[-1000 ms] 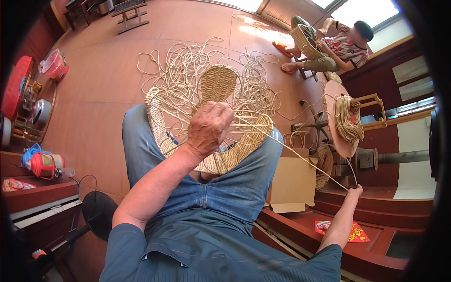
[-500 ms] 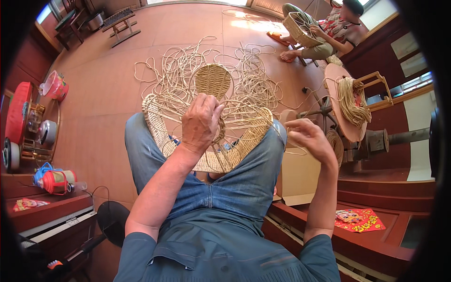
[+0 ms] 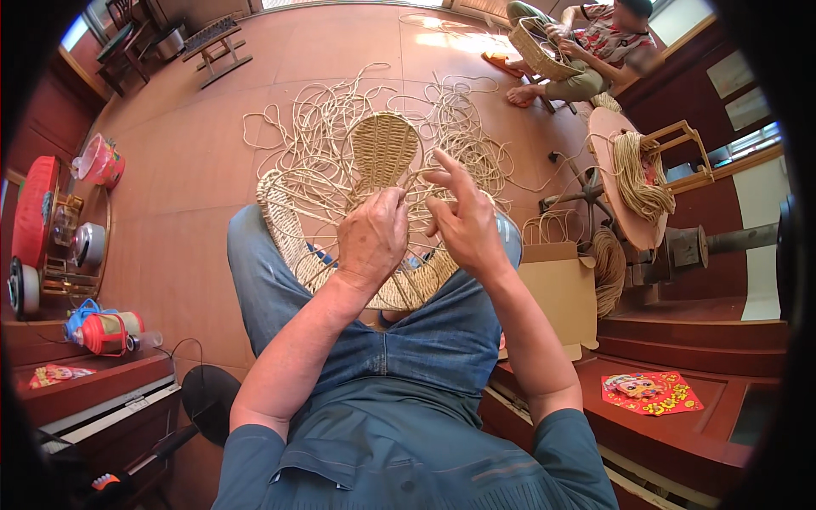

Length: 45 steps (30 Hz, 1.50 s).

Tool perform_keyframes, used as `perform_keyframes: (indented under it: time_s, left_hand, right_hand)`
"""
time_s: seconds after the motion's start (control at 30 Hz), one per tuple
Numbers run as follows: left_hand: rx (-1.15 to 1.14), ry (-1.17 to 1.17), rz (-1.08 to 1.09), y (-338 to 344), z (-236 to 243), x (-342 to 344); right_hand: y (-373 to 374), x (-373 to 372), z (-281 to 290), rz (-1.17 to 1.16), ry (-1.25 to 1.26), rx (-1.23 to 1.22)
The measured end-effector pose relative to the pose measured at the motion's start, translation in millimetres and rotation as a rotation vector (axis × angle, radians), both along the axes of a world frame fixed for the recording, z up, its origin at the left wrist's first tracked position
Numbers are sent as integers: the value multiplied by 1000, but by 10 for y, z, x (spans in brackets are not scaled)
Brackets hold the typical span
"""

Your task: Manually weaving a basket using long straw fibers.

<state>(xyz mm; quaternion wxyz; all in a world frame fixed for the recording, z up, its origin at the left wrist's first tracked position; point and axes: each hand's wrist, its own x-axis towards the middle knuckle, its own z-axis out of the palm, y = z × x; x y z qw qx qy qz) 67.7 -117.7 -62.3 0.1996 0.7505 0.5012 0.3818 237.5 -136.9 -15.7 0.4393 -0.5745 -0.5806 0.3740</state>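
On my lap lies a partly woven basket of pale straw cord point(image 3: 285, 225), with a thick braided rim and loose strands crossing its middle. A rounded woven panel point(image 3: 384, 144) stands up beyond my hands. My left hand point(image 3: 374, 238) is closed at the narrow lower end of this panel, gripping cords there; its fingertips are partly hidden. Close by on the right, my right hand point(image 3: 467, 223) has its index finger stretched out and its thumb apart. Strands run beside its fingertips, and I see none firmly gripped.
Tangled straw cord point(image 3: 323, 119) covers the floor ahead. Another person point(image 3: 595, 47) sits far right with a basket point(image 3: 537, 51). On the right are a round board with a cord hank point(image 3: 639, 183) and a cardboard box point(image 3: 557, 293). A red flask point(image 3: 106, 330) is at left.
My right hand has swung in from the right side to beside my left hand, its fingers spreading. My left hand has shifted slightly down, still gripping. The other person's hands have moved over their basket.
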Motion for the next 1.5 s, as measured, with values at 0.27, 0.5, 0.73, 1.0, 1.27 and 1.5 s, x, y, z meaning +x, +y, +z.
perform_keyframes:
  time_s: [0.27, 0.5, 0.73, 1.0, 1.27, 1.5]
  left_hand:
    - [-68, -30, -2, 13, 2, 10]
    - [48, 9, -25, 0, 37, -10]
    - [274, 160, -83, 97, -35, 16]
    - [250, -27, -151, 149, -76, 57]
    - [138, -14, -13, 284, 121, -114]
    - [365, 190, -65, 534, 188, -110]
  right_hand:
    - [395, -86, -232, 93, 320, -233]
    - [158, -55, -176, -8, 117, -57]
    - [-210, 1090, 191, -142, 416, -148]
    - [-1646, 5335, -408, -1331, 927, 64]
    - [-1165, 4391, -717, -1106, 359, -106]
    - [-431, 989, -264, -216, -410, 366]
